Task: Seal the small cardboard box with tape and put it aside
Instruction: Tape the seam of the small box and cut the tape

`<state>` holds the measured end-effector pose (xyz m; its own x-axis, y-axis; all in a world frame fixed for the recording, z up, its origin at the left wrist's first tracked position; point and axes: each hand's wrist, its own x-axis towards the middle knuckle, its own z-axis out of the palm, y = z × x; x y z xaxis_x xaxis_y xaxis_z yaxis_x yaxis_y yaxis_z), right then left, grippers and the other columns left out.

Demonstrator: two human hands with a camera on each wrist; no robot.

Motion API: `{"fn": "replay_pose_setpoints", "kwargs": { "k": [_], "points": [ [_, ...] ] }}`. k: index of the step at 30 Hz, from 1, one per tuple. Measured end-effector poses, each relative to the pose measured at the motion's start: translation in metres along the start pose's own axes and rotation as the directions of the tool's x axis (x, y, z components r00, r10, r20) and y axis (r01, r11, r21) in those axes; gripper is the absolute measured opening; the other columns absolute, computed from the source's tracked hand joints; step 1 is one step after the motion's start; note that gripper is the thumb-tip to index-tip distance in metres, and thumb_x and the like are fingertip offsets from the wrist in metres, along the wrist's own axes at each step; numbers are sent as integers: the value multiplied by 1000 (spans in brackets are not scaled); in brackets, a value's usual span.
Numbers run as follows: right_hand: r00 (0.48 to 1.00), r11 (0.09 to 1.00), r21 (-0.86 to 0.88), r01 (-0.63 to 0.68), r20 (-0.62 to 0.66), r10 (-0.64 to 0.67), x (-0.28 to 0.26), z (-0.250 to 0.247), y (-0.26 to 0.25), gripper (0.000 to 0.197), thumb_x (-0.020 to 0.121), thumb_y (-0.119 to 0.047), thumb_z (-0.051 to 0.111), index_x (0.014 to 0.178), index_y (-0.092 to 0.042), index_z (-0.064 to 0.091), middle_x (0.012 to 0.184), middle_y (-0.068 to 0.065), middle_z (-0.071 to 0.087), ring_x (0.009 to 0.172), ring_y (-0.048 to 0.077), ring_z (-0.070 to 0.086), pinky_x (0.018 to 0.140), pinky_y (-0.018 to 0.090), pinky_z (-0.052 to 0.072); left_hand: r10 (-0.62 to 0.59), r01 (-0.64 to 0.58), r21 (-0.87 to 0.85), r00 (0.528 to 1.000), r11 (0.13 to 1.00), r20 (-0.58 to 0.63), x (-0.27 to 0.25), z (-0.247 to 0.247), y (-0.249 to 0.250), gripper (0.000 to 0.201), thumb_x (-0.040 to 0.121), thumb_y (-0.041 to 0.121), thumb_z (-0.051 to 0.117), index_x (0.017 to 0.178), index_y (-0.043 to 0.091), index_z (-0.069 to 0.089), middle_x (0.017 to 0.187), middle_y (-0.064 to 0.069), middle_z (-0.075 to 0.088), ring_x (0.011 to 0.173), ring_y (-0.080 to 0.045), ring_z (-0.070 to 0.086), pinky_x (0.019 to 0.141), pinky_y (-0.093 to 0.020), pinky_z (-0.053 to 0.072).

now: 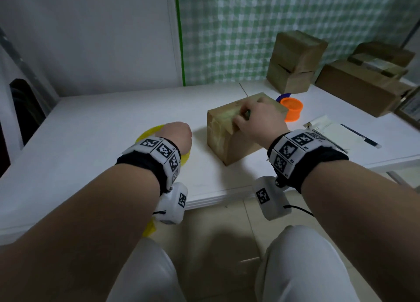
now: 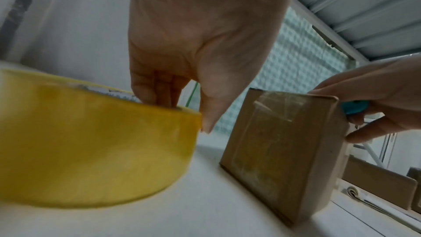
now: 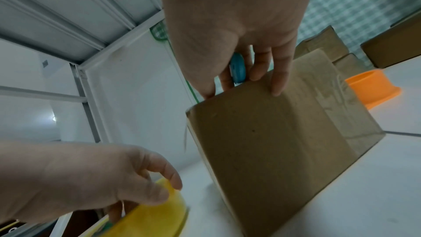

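Left fingers (image 2: pixel 157 86) curled gripping tape roll (image 2: pixel 91 141), right fingers (image 3: pixel 278 82) pinching cutter (image 3: pixel 237 69) atop box (image 3: pixel 273 141)

Dim, cool light is filling all three views. The white table (image 1: pixel 109 120) is showing as the brightest surface, and the box (image 1: pixel 229 140) beneath the right hand (image 1: pixel 256 122) is casting a soft shadow toward the left hand (image 1: pixel 177 134). The yellow tape roll (image 2: pixel 91 141) is smearing with blur. Straight lines are bending at the edges.
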<state>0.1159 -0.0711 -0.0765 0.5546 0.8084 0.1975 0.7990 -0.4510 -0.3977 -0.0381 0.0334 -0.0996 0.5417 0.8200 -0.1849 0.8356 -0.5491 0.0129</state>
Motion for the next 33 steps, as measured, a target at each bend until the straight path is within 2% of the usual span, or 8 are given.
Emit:
{"fn": "replay_pose_setpoints", "kwargs": {
  "k": [7,12,16,20,22,26,30,33],
  "points": [
    [1000,994,111,-16,-2,16,0,3,8,30,86,-34,57,107,-13,62,115,10,49,105,28,53,88,34,44,2,-4,36,999,999,39,3,-6,9,45,89,9,45,134,10,50,133,-12,56,121,-30,54,98,-35,45],
    [999,981,188,-53,-2,55,1,1,9,32,89,-21,52,119,-14,61,122,12,49,111,30,52,92,32,42,102,-116,-434,993,893,-56,2,-27,23,81,85,9,55,152,25,11,135,-15,51,115,-30,55,80,-34,46],
    [998,954,297,-52,39,42,3,0,13,34,90,-15,50,123,-16,60,126,14,49,112,26,51,90,23,35,242,-247,-530,967,811,-80,-2,-30,28,72,80,9,62,144,29,36,139,-2,51,118,-20,53,89,-22,41],
    [998,905,421,-53,-12,64,5,0,20,32,89,-10,49,115,-15,67,118,14,58,107,25,55,94,29,43,330,-288,-596,943,749,-41,-12,-24,26,69,80,22,72,141,30,42,120,5,53,93,-11,49,73,-12,38],
    [998,880,473,-51,-9,62,7,0,23,34,89,-4,44,110,-12,69,116,12,65,98,19,56,86,29,48,330,-307,-619,940,723,-81,-15,-21,29,63,81,34,70,139,28,46,114,7,51,91,-9,47,71,-12,36],
    [1000,902,430,-28,25,19,10,5,28,41,90,4,38,106,-12,72,115,8,66,93,15,54,63,3,41,200,-305,-546,949,780,-244,-9,-14,35,50,79,52,65,123,31,59,109,-2,43,117,-22,43,101,-28,38],
    [996,890,456,-6,81,-35,11,7,30,39,94,-3,38,115,-13,69,123,11,63,110,27,59,94,36,52,195,-315,-400,930,861,-312,-2,-8,40,68,75,66,58,131,29,55,144,-4,42,137,-27,28,115,-36,23],
    [994,894,448,25,85,-71,13,7,34,35,94,-7,42,119,-13,67,122,8,65,98,20,61,92,35,53,190,-325,-371,915,870,-357,2,-1,42,64,78,62,58,134,30,53,146,-3,44,138,-26,31,114,-36,25]
  ]
}}
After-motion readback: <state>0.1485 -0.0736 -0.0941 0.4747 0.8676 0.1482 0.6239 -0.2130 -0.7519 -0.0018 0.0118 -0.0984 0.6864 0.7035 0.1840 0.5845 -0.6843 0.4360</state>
